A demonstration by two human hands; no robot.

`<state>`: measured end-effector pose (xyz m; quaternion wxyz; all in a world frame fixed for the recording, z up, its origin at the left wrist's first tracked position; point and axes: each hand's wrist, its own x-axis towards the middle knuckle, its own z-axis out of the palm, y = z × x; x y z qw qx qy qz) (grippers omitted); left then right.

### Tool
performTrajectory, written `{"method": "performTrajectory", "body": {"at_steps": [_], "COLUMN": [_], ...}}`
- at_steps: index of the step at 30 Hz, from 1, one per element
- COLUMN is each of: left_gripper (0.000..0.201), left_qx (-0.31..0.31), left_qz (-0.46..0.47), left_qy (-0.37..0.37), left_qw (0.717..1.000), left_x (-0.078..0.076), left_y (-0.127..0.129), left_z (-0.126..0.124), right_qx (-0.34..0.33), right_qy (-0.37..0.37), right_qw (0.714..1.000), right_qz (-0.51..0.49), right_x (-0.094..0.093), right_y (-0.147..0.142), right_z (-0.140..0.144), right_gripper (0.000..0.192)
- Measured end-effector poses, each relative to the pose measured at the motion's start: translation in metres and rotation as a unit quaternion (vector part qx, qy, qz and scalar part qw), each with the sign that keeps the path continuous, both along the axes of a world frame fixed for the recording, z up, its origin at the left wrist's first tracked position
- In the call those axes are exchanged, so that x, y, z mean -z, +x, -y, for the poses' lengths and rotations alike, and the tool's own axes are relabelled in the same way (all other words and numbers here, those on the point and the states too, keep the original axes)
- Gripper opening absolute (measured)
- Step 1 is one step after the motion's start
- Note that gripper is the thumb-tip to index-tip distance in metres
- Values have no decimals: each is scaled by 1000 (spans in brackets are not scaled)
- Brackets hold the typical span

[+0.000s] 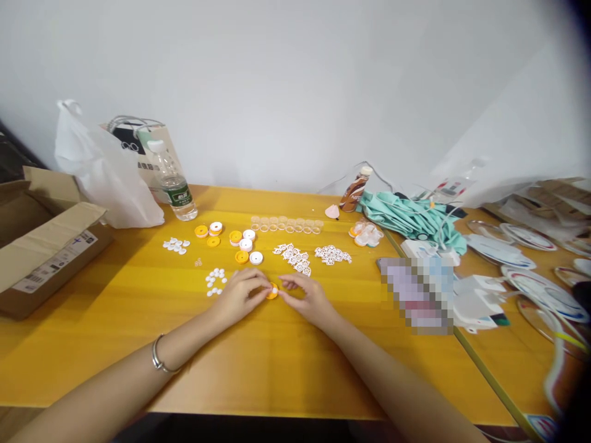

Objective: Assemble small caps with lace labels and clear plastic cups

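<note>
An orange round plastic piece point(272, 296) lies on the table between my hands, with a small white part at its middle. My left hand point(244, 294) is closed at its left edge, thumb and fingertips together on it. My right hand point(308, 300) has its thumb at the right edge of the piece, and its other fingers are held apart from the thumb. Just beyond are orange and white round pieces point(243, 257) in small groups. Small white caps point(215, 277) lie to the left of my left hand. White openwork parts point(295, 256) are spread beyond my right hand.
A row of clear round cups point(286, 226) stands farther back. At left are a cardboard box point(55, 258), a white plastic bag point(106, 172) and a water bottle point(178, 191). To the right lie a brown drink bottle point(354, 191), teal cloth point(406, 215) and a blurred flat object point(415, 295).
</note>
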<state>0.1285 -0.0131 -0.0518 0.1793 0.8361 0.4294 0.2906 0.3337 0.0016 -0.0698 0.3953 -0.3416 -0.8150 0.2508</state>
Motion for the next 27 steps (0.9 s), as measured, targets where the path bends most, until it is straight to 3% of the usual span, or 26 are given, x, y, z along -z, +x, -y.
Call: {"method": "performTrajectory", "body": {"at_steps": [3, 6, 9, 12, 17, 23, 27], "left_gripper": [17, 16, 16, 15, 14, 17, 23], "left_qx": [-6, -4, 6, 12, 12, -8, -70], "left_qz": [25, 54, 70, 74, 82, 75, -23], "left_qy": [-4, 8, 14, 16, 17, 25, 81], "left_qw": [1000, 998, 997, 997, 996, 997, 994], "left_x": [-5, -8, -11, -13, -12, -19, -22], "left_y": [-2, -3, -3, -3, -1, -13, -28], "left_z": [2, 4, 6, 7, 7, -2, -27], "right_qx": [6, -36, -58, -60, -56, -20, -3], "right_qy": [-151, -302, -378, -402, -401, -374, -361], "right_qw": [984, 935, 889, 866, 860, 882, 890], "right_qz": [-97, -183, -250, -292, -310, -286, -277], "right_x": [0, -3, -6, -8, -8, -11, -12], "right_y": [-6, -14, -20, -24, -26, -24, -22], "right_z": [5, 14, 21, 24, 24, 24, 22], "right_gripper": [32, 41, 39, 39, 34, 34, 36]}}
